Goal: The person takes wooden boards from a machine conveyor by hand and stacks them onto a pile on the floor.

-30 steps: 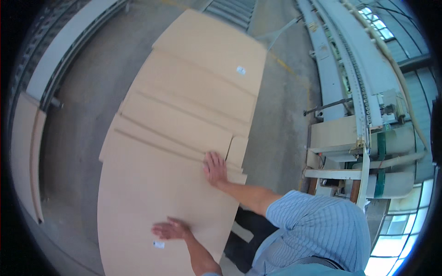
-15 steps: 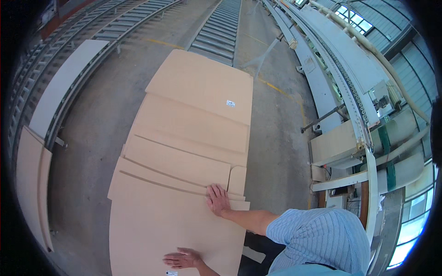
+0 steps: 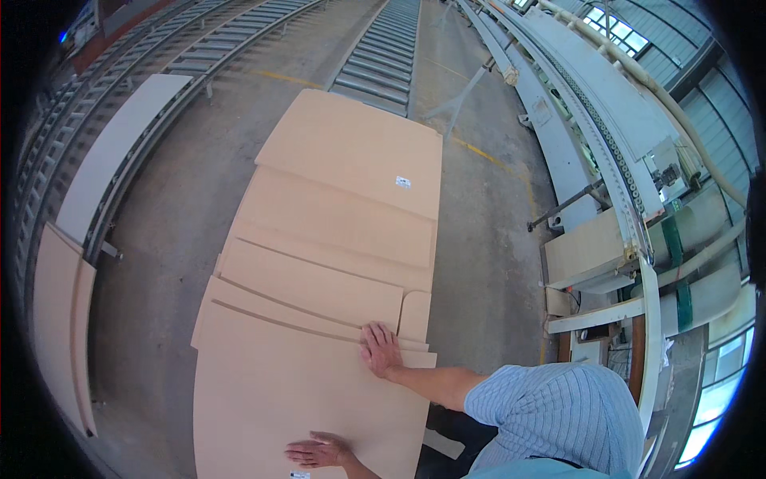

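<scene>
Both my hands rest palm down on a large tan board (image 3: 263,391), the nearest of several overlapping boards. My left hand (image 3: 317,450) lies on its lower part, fingers stretched out, beside a small white label (image 3: 299,475) cut off by the picture's edge. Close to the board's far edge, my right hand (image 3: 381,350) is flat with its fingers extended. Just past its fingertips are a narrow tan strip (image 3: 311,277) and a small round-cornered piece (image 3: 414,316). Neither hand grips anything.
Farther up the stack, a big tan board (image 3: 343,144) carries a white label (image 3: 403,182). A roller conveyor (image 3: 375,68) runs on beyond it. At left, more conveyors hold a pale board (image 3: 120,152) and tan boards (image 3: 57,311). A long machine (image 3: 558,144) stands at right.
The whole view has shifted very slightly to the right and down. Both hands keep their places on the board.
</scene>
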Demonstrator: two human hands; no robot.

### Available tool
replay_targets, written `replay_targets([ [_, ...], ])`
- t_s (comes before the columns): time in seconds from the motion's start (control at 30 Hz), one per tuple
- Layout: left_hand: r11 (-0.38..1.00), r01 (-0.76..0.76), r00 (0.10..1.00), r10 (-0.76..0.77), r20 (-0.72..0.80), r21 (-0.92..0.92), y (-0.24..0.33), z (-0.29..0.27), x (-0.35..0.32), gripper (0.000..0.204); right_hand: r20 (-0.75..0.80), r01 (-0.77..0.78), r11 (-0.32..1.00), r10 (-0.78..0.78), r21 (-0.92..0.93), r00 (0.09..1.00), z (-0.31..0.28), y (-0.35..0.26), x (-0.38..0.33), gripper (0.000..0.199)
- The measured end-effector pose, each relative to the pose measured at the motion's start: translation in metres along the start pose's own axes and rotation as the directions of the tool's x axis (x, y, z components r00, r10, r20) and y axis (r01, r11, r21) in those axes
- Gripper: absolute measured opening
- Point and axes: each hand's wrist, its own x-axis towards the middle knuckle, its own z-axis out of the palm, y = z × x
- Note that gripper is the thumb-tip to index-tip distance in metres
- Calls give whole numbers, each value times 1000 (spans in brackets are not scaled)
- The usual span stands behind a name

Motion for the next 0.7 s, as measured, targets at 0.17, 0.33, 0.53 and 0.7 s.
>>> replay_targets([
  [0.17,999,36,997,-36,61,0,-1,-2,0,70,4,3,1000,-3,22,1000,3,0,-1,57],
  [0.33,999,46,996,-45,82,-13,-1,4,-3,71,-14,-4,1000,4,28,1000,5,2,-1,57],
  [0.53,997,59,994,-54,92,-52,-2,5,-4,71,-32,17,999,-16,29,999,3,3,0,58],
  [0.7,995,57,970,-74,232,80,-11,15,-10,71,-33,20,999,-18,50,999,0,-2,-1,57],
])
